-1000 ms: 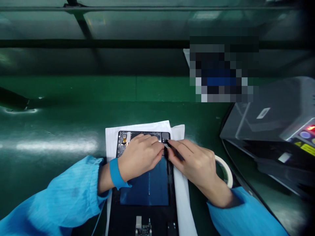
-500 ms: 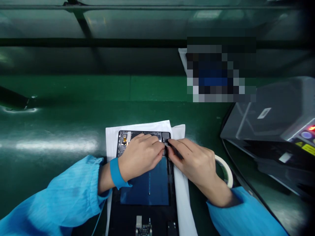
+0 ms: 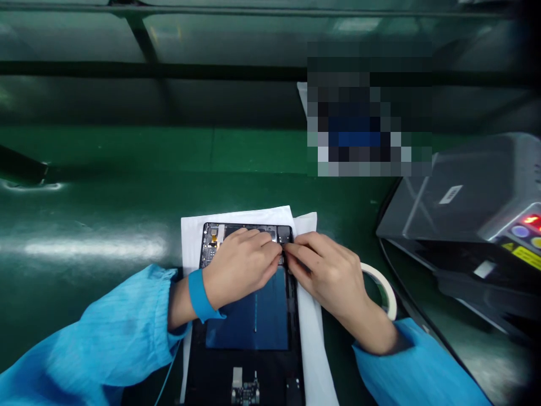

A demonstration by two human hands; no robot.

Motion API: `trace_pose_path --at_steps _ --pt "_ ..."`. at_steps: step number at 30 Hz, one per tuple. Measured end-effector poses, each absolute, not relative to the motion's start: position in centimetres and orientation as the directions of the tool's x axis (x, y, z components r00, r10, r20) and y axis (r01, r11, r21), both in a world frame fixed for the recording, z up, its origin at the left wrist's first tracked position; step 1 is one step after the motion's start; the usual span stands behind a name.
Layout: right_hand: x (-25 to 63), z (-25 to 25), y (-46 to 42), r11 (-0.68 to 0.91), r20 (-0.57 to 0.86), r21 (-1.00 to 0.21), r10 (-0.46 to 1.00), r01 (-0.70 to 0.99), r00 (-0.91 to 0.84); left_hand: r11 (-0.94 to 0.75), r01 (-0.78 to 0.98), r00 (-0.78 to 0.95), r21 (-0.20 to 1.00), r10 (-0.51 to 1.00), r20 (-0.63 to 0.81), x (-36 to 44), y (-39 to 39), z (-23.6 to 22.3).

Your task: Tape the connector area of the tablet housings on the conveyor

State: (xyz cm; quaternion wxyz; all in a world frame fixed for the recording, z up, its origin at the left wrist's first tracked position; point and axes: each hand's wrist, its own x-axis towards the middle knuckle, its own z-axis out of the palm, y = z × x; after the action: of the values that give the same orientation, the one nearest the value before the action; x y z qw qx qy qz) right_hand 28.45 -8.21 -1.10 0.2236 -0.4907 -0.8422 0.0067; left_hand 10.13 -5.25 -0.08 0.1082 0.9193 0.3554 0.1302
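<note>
Worktop: a green anti-static mat [image 3: 105, 208] runs across the view, with a sheet of white paper [image 3: 192, 242] near its front edge.

Left sleeve: a light blue smock sleeve [image 3: 97, 332] ends at the wrist, and a blue wrist strap [image 3: 200, 296] sits just above the left hand.

Left hand: the left hand [image 3: 240, 270] lies across the top of the tablet housing, fingers curved down and together. Whether it grips anything cannot be told; no held item shows.

Tablet housing: the open black tablet housing [image 3: 220, 366] lies on the paper, upright to the viewer, its long side running away from the front edge.

Progress: a circuit board [image 3: 211, 248] lies uncovered at the top left corner of the housing, a blue panel [image 3: 249, 316] fills the middle, and a small circuit module [image 3: 245, 392] sits near the lower end. No back cover is in view.

Right hand: the right hand [image 3: 329, 276] reaches in from the right, fingers pinched closed at the housing's top right corner, touching the left hand's fingertips. Whatever it pinches is hidden.

Right side: a roll of white tape [image 3: 382, 290] lies just beyond the right wrist, and a grey machine [image 3: 465, 208] with lit buttons stands near the worktop's right edge.
</note>
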Motion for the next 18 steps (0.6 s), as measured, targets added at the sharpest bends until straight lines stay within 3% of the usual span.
trace_pose_path --at_steps 8,10,12,15,18 --pt "26.9 0.3 -10.0 0.529 0.239 0.056 0.816 0.847 -0.526 -0.707 0.627 0.726 0.326 0.683 0.085 10.5 -5.2 -0.1" --pt "26.9 0.3 -10.7 0.519 0.209 0.065 0.828 0.853 -0.520 -0.682 0.634 0.722 0.364 0.691 0.038 10.4 -5.3 0.6" --pt "27.2 0.1 -11.2 0.510 0.213 0.004 0.840 0.860 -0.499 -0.624 0.620 0.699 0.476 0.715 0.025 9.4 -5.9 1.9" --pt "28.0 -0.3 -11.7 0.500 0.257 -0.091 0.847 0.861 -0.465 -0.363 0.559 0.538 0.745 0.843 0.007 5.6 -8.0 4.6" --pt "28.6 -0.5 -12.0 0.513 0.297 -0.110 0.835 0.852 -0.464 0.145 0.436 0.241 0.888 0.932 -0.271 0.9 -10.8 7.0"
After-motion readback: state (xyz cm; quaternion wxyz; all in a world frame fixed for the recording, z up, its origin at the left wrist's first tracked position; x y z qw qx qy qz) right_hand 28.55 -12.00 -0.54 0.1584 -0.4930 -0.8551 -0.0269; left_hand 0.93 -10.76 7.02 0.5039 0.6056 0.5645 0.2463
